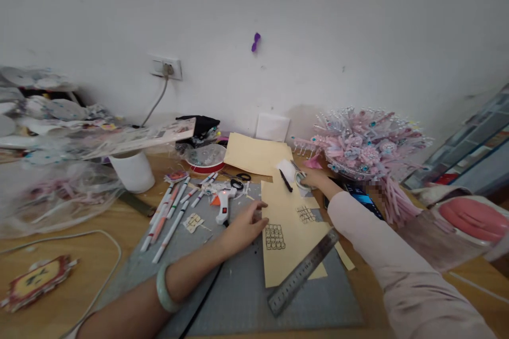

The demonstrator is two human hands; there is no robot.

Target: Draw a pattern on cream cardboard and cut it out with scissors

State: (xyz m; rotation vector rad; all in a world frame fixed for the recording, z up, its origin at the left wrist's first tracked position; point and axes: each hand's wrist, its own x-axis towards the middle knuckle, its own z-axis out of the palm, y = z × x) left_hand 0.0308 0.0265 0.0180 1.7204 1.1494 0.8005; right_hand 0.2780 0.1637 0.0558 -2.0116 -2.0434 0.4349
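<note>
My left hand (246, 225) rests by the left edge of a cream paper sheet (282, 270), its fingers curved and apart with nothing between them. Drawn on the sheet are two small grids of black lines. At the sheet's far right my right hand (312, 177) reaches down to a pair of scissors (301, 175), its fingers around the handles. A black pen (286, 180) lies just left of it. A metal ruler (302, 271) lies slanted across the sheet's near right part.
A white glue gun (225, 205) and several markers (170, 233) lie on the grey mat (246, 296) at left. Behind are cream sheets (258, 153). At right stand a pink beaded bouquet (366, 143) and a phone (363, 198).
</note>
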